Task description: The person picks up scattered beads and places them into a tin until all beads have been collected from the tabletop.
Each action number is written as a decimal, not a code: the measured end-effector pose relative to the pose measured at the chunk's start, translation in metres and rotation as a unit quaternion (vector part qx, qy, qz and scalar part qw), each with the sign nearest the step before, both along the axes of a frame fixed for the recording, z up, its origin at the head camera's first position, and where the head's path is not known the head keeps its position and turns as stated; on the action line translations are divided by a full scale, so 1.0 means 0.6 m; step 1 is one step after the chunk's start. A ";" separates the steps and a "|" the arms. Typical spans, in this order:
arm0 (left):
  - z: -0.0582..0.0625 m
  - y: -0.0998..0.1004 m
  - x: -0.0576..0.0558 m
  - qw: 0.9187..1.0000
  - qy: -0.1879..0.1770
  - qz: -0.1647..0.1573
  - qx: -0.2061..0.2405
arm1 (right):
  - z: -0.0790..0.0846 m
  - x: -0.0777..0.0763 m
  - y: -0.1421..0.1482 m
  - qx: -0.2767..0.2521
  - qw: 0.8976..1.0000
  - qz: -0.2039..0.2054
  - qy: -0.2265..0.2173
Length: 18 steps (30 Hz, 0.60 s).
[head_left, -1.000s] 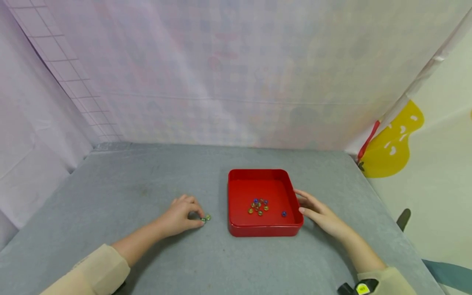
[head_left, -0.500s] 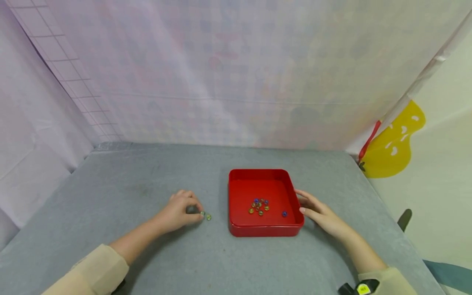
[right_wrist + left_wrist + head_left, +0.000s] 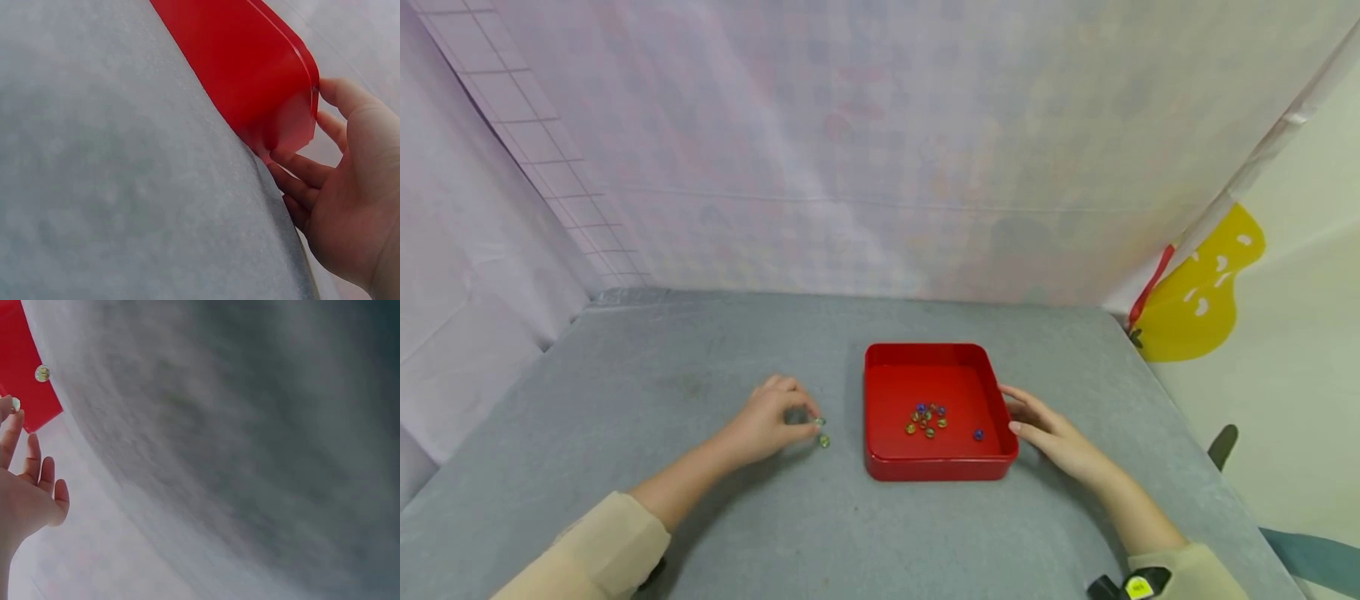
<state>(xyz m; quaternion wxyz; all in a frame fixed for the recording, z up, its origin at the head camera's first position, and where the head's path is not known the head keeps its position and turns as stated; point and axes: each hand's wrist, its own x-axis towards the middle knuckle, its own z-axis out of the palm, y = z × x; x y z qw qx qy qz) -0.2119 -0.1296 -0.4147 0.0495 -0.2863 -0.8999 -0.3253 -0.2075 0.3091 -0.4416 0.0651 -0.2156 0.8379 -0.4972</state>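
Observation:
My left hand (image 3: 769, 427) pinches a clear greenish glass marble (image 3: 15, 404) between thumb and index fingertips, left of the red tray. A second yellow-green marble (image 3: 825, 440) lies on the grey table just beside those fingertips. The square red tray (image 3: 942, 470) has a low wall, and several marbles (image 3: 927, 417) are clustered on its floor, yellowish and blue. One blue marble (image 3: 978, 435) sits apart near the tray's right side. Against the outside of the right wall, my right hand (image 3: 1060, 442) rests with relaxed fingers; in the right wrist view its thumb touches the rim.
A grey cloth covers the table (image 3: 737, 533). Pale patterned curtains (image 3: 880, 150) hang behind it and along both sides. A yellow printed shape (image 3: 1198, 300) shows on the right-hand curtain.
The left hand has picked up one of the two marbles beside it and shifted slightly away from the body. The other marble stays on the table. Tray and right hand keep their places.

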 end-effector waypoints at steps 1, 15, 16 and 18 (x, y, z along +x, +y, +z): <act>0.002 0.002 0.000 1.000 0.000 0.000 0.002 | 0.000 0.000 0.000 0.000 1.000 0.000 0.000; 0.022 0.043 -0.006 0.999 -0.019 -0.019 0.038 | 0.003 0.002 0.000 -0.001 1.000 0.001 0.005; 0.023 0.047 -0.006 0.999 -0.015 -0.020 0.040 | 0.002 0.002 0.001 -0.002 1.000 0.001 0.006; 0.024 0.052 -0.008 0.999 -0.006 -0.021 0.042 | 0.002 0.001 0.001 0.000 1.000 0.002 0.007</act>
